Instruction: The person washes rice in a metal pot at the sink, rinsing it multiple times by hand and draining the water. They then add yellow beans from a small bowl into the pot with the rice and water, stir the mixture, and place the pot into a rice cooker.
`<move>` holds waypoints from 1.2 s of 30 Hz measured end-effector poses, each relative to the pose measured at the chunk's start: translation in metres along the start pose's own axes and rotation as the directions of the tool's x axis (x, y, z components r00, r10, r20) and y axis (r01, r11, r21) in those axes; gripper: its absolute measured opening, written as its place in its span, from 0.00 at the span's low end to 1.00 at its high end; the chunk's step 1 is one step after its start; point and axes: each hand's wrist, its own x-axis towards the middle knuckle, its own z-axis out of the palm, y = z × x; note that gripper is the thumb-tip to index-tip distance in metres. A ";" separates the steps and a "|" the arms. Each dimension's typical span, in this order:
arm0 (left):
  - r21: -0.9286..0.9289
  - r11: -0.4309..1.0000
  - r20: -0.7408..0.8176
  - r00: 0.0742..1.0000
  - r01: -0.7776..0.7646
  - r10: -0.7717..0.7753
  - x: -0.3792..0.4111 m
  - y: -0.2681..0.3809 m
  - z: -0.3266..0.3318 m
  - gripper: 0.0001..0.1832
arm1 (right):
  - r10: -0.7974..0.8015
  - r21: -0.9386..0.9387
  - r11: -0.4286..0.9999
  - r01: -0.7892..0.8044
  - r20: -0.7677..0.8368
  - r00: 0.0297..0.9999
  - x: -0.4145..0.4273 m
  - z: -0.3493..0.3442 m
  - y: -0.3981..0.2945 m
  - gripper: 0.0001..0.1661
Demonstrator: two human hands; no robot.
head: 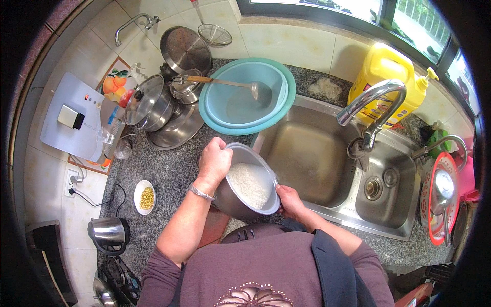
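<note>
Before me is a deep cooking pot point(238, 212), grey outside with a pale inner wall, tilted so that its mouth shows. White rice grains point(249, 186) lie inside it. My left hand point(215, 159) grips the pot's rim at the upper left, a metal bracelet on the wrist. On the opposite side my right hand point(289, 201) holds the rim, thumb on top. The pot is between my body and the left basin of a steel double sink point(307, 161). On the granite counter to the left sits a small white bowl point(136, 195) of yellowish beans point(147, 198).
A ladle point(230, 81) rests across nested blue-green basins point(247, 128) behind the pot. Steel pots point(153, 109) stand at the back left, an electric kettle point(109, 234) at lower left. A chrome faucet point(395, 86) arches over the sink beside a yellow jug point(383, 69); a red-rimmed tray point(431, 230) leans at right.
</note>
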 end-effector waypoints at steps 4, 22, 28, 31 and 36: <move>0.002 1.000 0.003 1.000 0.006 -0.006 0.000 0.002 0.001 0.14 | 0.002 0.022 1.000 -0.002 0.004 1.000 0.002 -0.001 0.002 0.19; 0.027 1.000 0.001 1.000 0.006 -0.007 -0.001 0.010 0.004 0.13 | 0.006 0.039 0.999 -0.006 -0.009 1.000 0.003 -0.003 0.006 0.19; 0.028 0.999 0.018 1.000 0.025 -0.025 0.001 0.008 0.005 0.14 | -0.003 -0.012 1.000 0.002 -0.023 1.000 0.000 -0.002 0.003 0.20; 0.042 0.998 0.028 0.999 0.039 -0.040 0.001 0.012 0.004 0.14 | -0.002 -0.030 1.000 0.001 -0.023 1.000 0.001 -0.003 0.004 0.20; 0.061 0.998 0.029 0.999 0.015 -0.017 0.000 0.014 0.005 0.13 | -0.005 -0.001 1.000 0.005 -0.016 1.000 0.009 -0.006 0.012 0.20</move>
